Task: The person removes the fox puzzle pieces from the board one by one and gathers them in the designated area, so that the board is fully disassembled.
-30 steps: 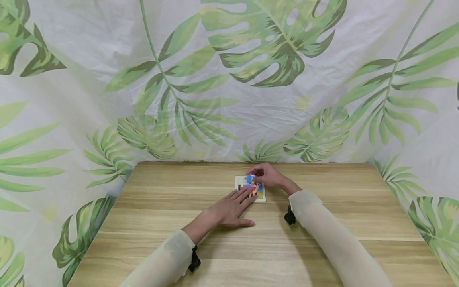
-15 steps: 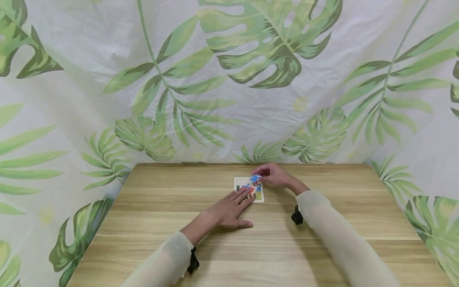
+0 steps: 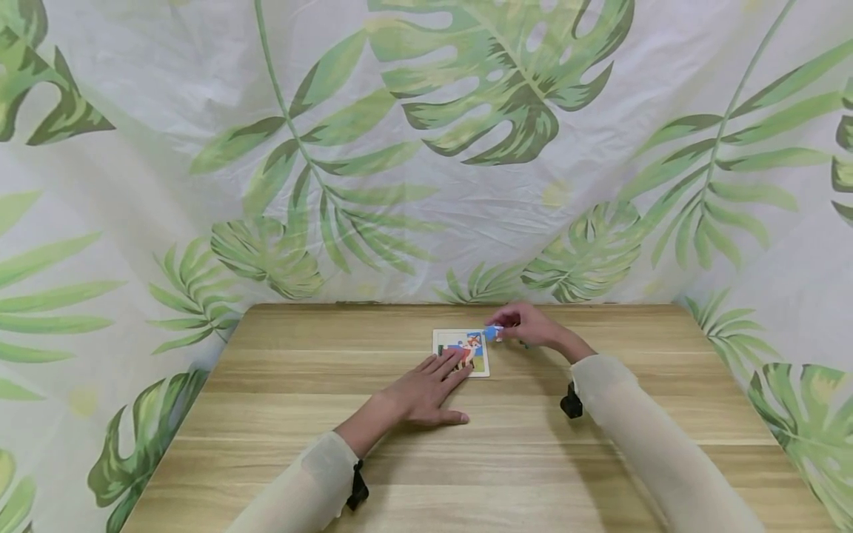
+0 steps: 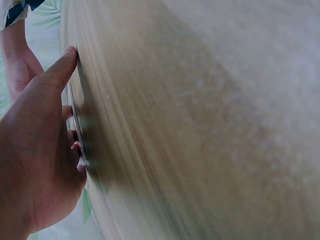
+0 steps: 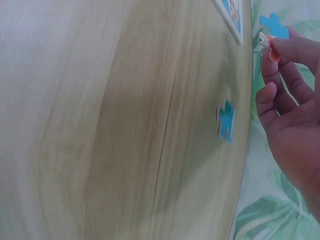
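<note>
A small jigsaw puzzle board (image 3: 449,337) with a pale rim lies near the table's far edge, a fox-like picture on its right part. My left hand (image 3: 429,396) rests on its lower left part, fingers extended and covering some of the picture. Just beyond the board's right edge, my right hand (image 3: 534,328) pinches a blue puzzle piece (image 3: 493,333) between thumb and fingers. In the right wrist view that held piece shows an orange and white patch. A loose blue puzzle piece (image 5: 226,120) with a green patch lies on the table near the right hand.
The wooden table (image 3: 300,400) ends close behind the board. A leaf-printed cloth (image 3: 426,185) hangs behind and along the sides. Each wrist wears a small black device, such as the one at the left cuff (image 3: 358,488).
My right hand has moved rightward off the board with the pinched piece, uncovering the picture's upper right. The left hand keeps its place on the board.
</note>
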Demonstrator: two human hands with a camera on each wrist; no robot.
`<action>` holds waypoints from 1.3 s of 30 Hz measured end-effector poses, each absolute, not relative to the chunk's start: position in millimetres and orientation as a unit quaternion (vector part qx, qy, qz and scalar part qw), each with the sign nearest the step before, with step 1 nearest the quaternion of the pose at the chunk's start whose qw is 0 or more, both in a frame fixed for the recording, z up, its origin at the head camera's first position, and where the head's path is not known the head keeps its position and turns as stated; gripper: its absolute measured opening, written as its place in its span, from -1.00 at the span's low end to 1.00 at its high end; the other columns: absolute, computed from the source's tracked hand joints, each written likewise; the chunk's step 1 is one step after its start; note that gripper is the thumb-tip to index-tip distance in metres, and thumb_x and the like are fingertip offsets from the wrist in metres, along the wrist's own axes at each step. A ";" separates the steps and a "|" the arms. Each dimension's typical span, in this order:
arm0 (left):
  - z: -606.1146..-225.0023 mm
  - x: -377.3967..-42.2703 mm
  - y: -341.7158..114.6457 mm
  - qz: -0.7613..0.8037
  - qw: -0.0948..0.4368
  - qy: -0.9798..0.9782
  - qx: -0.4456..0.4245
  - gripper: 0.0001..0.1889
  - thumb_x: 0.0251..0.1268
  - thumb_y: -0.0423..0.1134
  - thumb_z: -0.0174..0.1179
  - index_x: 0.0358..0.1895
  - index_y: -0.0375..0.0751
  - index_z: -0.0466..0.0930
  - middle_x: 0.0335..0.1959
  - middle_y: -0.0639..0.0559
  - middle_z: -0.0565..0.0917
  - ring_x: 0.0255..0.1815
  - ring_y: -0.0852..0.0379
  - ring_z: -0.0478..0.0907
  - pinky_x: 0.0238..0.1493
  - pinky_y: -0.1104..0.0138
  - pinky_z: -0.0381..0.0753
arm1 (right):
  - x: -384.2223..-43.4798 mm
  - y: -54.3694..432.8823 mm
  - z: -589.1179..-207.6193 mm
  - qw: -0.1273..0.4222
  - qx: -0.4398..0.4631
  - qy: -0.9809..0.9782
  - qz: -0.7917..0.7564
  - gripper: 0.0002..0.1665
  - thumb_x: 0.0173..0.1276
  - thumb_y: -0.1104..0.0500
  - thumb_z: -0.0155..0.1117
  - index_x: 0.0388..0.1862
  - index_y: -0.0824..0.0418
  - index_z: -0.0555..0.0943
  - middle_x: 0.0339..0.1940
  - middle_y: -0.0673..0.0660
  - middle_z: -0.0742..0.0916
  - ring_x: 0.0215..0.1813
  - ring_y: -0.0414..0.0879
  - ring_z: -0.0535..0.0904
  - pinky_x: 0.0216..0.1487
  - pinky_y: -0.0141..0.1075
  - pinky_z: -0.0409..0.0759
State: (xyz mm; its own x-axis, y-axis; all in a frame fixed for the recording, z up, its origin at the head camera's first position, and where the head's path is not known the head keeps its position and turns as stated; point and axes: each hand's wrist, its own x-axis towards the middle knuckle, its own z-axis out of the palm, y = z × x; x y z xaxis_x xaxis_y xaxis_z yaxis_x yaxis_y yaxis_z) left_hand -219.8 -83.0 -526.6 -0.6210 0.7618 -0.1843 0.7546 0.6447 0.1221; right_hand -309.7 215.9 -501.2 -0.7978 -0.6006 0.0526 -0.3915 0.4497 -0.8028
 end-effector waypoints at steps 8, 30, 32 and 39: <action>-527.0 -219.2 -84.1 0.015 0.110 0.901 0.419 -0.01 0.52 0.50 -0.10 0.77 -0.02 -0.07 0.80 -0.08 -0.21 0.79 -0.06 -0.24 0.73 0.03 -0.02 | -305.8 237.2 -500.3 0.130 -0.268 0.851 -0.433 -0.67 0.48 0.38 0.36 0.17 0.45 0.71 0.02 0.33 0.81 -0.18 -0.07 0.67 -0.19 -0.22 0.67; -528.2 -219.5 -82.7 0.011 0.110 0.902 0.418 0.00 0.51 0.52 -0.12 0.77 0.00 -0.09 0.80 -0.04 -0.24 0.79 -0.01 -0.28 0.73 0.04 -0.04 | -298.6 292.5 -502.0 0.132 -0.213 0.862 -0.440 -0.67 0.43 0.41 0.39 0.14 0.44 0.73 0.01 0.36 0.79 -0.24 -0.14 0.56 -0.27 -0.37 0.55; -528.2 -219.3 -82.9 0.012 0.109 0.902 0.418 -0.01 0.51 0.52 -0.12 0.77 0.00 -0.09 0.80 -0.04 -0.23 0.79 -0.01 -0.27 0.73 0.04 -0.04 | -297.7 296.9 -502.4 0.136 -0.209 0.861 -0.442 -0.67 0.43 0.41 0.39 0.15 0.45 0.73 0.02 0.36 0.79 -0.22 -0.14 0.57 -0.27 -0.37 0.56; -526.9 -217.6 -83.4 0.017 0.106 0.901 0.421 -0.01 0.52 0.51 -0.10 0.77 -0.02 -0.06 0.80 -0.08 -0.20 0.79 -0.05 -0.24 0.73 0.02 -0.01 | -294.9 308.9 -503.9 0.136 -0.212 0.866 -0.432 -0.66 0.42 0.42 0.39 0.14 0.47 0.71 0.04 0.39 0.78 -0.26 -0.20 0.52 -0.30 -0.40 0.51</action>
